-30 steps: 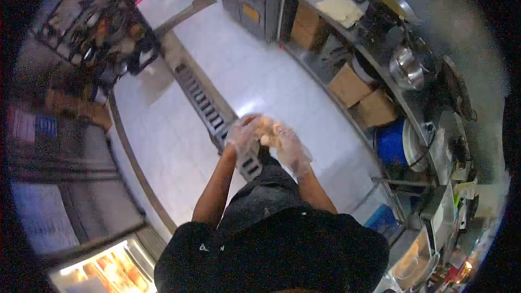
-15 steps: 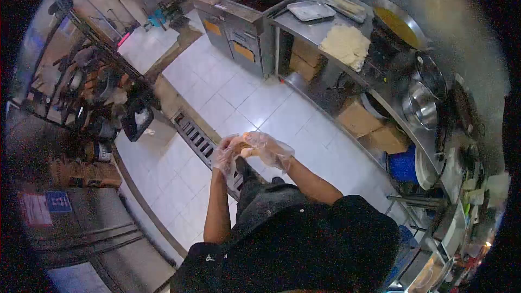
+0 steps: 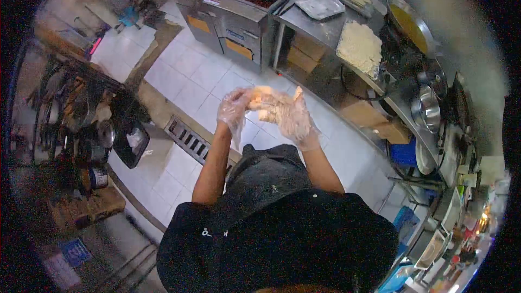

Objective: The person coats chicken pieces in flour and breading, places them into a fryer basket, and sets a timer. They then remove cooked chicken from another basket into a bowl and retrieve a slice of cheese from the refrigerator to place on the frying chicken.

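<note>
Pale orange pieces of food (image 3: 264, 97), seemingly coated, are held between my two hands in front of my body, over the tiled floor. My left hand (image 3: 233, 107), in a clear plastic glove, is closed around their left end. From the other side my right hand (image 3: 297, 120), in the same kind of glove, grips them, with one orange bit sticking up by its fingers. What kind of food it is cannot be made out through the blur and the gloves.
A fryer (image 3: 247, 31) stands ahead. To the right, a steel counter (image 3: 325, 32) carries a tray of pale crumbs (image 3: 359, 48), a foil-like tray (image 3: 319, 5) and a pan of yellow liquid (image 3: 407, 24). Metal bowls (image 3: 426, 107) lie nearer. A floor drain grate (image 3: 187, 140) and crowded shelves are leftward.
Both hands have moved forward, away from my body, with the food. More of the food shows now. The view has shifted and turned slightly.
</note>
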Tool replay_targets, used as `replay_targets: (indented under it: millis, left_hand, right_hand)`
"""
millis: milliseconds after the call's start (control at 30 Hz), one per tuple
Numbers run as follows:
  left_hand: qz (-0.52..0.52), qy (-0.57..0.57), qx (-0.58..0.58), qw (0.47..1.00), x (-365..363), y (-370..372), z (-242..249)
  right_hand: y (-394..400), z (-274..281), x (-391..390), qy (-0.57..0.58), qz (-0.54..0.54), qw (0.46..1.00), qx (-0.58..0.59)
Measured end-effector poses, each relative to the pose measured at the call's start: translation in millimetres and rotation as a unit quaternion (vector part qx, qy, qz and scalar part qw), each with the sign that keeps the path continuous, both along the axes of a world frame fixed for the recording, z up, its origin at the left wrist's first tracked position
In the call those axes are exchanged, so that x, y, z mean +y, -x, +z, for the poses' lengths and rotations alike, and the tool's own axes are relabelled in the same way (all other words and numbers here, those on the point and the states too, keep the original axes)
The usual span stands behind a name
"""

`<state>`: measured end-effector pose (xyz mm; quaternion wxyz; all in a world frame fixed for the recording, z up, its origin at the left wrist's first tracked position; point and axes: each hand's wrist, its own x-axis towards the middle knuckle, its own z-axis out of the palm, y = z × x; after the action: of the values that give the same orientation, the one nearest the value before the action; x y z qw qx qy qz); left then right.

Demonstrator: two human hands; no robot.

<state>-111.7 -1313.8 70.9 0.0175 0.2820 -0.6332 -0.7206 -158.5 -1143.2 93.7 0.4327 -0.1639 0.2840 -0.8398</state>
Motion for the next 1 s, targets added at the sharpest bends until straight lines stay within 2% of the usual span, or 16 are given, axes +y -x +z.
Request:
replay_targets:
  millis: [33, 133, 267, 367, 400, 467, 600, 667, 700, 733, 800, 867, 933, 1000]
  left_hand:
    - [-0.023, -0.087, 0.092, 0.992, -13.3, 16.6, -29.9]
    - [-0.007, -0.138, 0.073, 0.988, -17.0, 35.2, -25.7]
    - [-0.057, -0.084, 0.055, 0.993, -24.3, 76.3, -29.6]
    - [-0.061, -0.093, 0.035, 0.993, -32.4, 114.9, -48.8]
    - [-0.054, -0.093, 0.034, 0.994, -36.6, 124.4, -59.0]
    - [-0.040, -0.142, 0.057, 0.987, -49.8, 148.1, -69.4]
    - [-0.032, -0.094, 0.009, 0.995, -82.0, 193.0, -61.5]
    - [-0.082, 0.008, 0.017, 0.996, -88.5, 213.5, -37.2]
    - [-0.074, 0.011, 0.015, 0.997, -98.0, 224.1, -39.3]
    - [-0.056, -0.016, 0.046, 0.997, -103.4, 231.8, -41.9]
    - [-0.035, -0.045, 0.077, 0.995, -111.4, 241.5, -48.4]
    - [-0.025, -0.037, 0.072, 0.996, -115.7, 254.2, -29.3]
    - [-0.036, -0.056, 0.085, 0.994, -124.8, 263.4, -35.4]
    - [-0.059, -0.075, 0.101, 0.990, -132.4, 275.2, -37.0]
  right_hand:
    - [6.5, 1.2, -7.0, 0.034, -0.019, 0.999, -0.005]
    - [28.3, -1.6, -17.0, 0.011, -0.021, 0.999, -0.026]
    - [60.9, -17.8, -24.0, -0.006, -0.034, 0.999, -0.020]
    - [93.6, -29.7, -26.6, -0.103, -0.074, 0.987, 0.099]
    - [104.6, -33.4, -26.3, -0.102, -0.067, 0.988, 0.098]
    - [136.2, -36.3, -28.5, -0.087, -0.078, 0.993, 0.022]
    - [203.3, -41.4, -52.0, -0.075, -0.032, 0.995, 0.060]
    - [232.1, -28.5, -73.5, -0.036, -0.016, 0.997, 0.069]
    - [238.9, -17.3, -82.7, -0.024, -0.015, 0.996, 0.080]
    - [244.2, -15.5, -88.4, -0.025, -0.009, 0.997, 0.074]
    - [258.2, -13.8, -99.3, -0.047, -0.038, 0.986, 0.158]
    - [272.9, -19.1, -111.4, -0.028, -0.028, 0.988, 0.150]
    - [280.3, -26.3, -117.6, -0.013, -0.029, 0.990, 0.138]
    - [284.2, -29.7, -121.3, -0.076, -0.063, 0.977, 0.188]
